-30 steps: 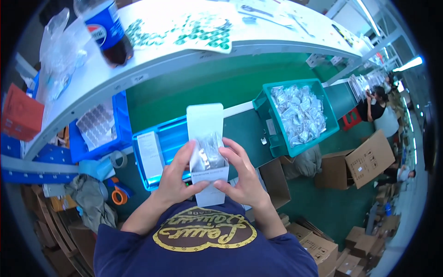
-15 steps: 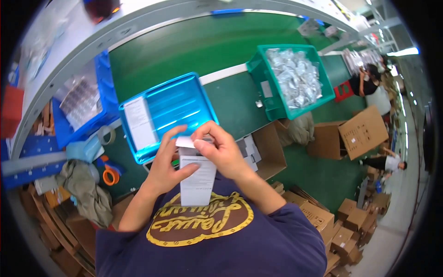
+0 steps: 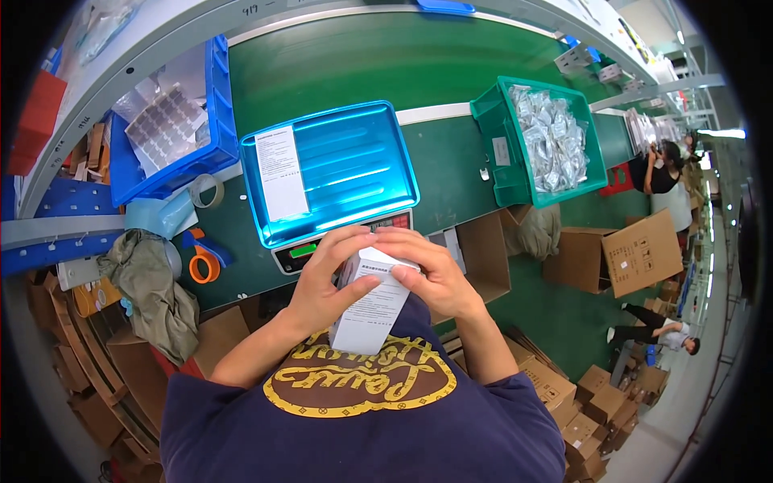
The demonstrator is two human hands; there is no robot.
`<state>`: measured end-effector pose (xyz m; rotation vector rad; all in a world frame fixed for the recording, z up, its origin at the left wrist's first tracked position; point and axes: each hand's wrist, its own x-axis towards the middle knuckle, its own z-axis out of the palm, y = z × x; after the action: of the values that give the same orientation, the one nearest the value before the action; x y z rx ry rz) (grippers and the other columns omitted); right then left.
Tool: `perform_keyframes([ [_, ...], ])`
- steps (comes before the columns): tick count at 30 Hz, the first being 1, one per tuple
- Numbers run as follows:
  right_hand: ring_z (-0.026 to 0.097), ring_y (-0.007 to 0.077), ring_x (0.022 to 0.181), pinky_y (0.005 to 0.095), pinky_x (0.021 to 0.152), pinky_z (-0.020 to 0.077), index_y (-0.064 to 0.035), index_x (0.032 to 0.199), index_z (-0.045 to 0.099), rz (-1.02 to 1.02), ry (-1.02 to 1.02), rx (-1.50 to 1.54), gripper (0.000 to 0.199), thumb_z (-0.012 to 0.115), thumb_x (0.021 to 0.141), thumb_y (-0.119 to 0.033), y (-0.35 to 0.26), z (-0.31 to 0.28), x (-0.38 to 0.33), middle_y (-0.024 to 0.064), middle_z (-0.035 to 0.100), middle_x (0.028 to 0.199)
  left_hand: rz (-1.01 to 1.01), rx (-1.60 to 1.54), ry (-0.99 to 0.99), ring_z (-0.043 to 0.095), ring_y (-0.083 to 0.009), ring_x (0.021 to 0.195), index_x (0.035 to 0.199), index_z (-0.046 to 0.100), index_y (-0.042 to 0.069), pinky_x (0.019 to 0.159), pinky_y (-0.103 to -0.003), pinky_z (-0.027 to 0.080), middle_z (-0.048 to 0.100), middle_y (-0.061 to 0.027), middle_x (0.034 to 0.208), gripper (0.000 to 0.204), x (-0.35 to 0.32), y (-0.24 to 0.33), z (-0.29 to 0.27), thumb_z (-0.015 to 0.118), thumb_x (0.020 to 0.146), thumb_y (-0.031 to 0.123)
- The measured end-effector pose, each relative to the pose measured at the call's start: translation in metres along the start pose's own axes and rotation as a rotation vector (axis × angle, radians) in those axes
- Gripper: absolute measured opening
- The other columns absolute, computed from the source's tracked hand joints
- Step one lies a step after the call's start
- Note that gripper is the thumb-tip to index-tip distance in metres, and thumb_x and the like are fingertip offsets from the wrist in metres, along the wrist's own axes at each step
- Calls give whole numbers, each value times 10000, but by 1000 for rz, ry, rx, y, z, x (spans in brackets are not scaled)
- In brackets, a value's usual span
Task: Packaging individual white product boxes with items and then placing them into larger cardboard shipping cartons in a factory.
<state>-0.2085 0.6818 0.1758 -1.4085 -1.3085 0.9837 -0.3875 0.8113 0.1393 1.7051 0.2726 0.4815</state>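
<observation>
A tall white printed carton (image 3: pixel 372 310) is held upright in front of my chest, its top flap folded down. My left hand (image 3: pixel 332 282) grips it from the left, with the thumb across the printed face. From the right, my right hand (image 3: pixel 431 270) closes over the upper edge, its thumb on the front near the top. Fingers of both hands meet behind the carton's top. Just beyond them, a weighing scale (image 3: pixel 302 251) with a shiny blue tray (image 3: pixel 346 177) stands on the bench. A flat white printed carton (image 3: pixel 280 173) lies on the tray's left side.
At right stands a green bin (image 3: pixel 503 173) of small clear bags. On the left are a blue bin (image 3: pixel 221 97) with sticker sheets, a tape roll (image 3: pixel 208 193), orange-handled scissors (image 3: pixel 204 264) and a crumpled cloth (image 3: pixel 153 290). An open cardboard box (image 3: pixel 485 258) sits below the bench edge.
The carton's raised top flap is now folded down, and both hands have come together around its top. The view has shifted, showing more of the scale.
</observation>
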Motion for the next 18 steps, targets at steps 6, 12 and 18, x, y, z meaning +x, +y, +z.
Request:
perform_keyframes([
  [6, 470, 246, 1169, 367, 995, 388, -37, 1268, 601, 124, -68, -53, 364, 517, 969, -228, -24, 2, 13, 100, 458, 1243, -221, -324, 43, 524, -287, 1222, 1452, 293, 133, 940, -408, 485, 466, -153, 1356, 841, 4, 19, -3, 791, 776, 163],
  [12, 453, 230, 1199, 361, 1014, 374, -42, 1296, 573, 135, -125, 160, 393, 547, 958, -241, 0, 4, -11, 92, 469, 1256, -241, -254, -77, 533, -311, 1220, 1466, 238, 117, 932, -410, 489, 455, -153, 1370, 858, -10, 0, 0, 771, 795, 155],
  [18, 477, 238, 1228, 370, 1024, 396, -41, 1154, 544, 93, 407, 226, 320, 682, 876, -118, 28, 69, -12, 155, 509, 1286, -271, -289, 130, 516, -282, 1243, 1436, 279, 74, 960, -379, 461, 437, -152, 1402, 690, -19, -14, 3, 677, 882, 170],
])
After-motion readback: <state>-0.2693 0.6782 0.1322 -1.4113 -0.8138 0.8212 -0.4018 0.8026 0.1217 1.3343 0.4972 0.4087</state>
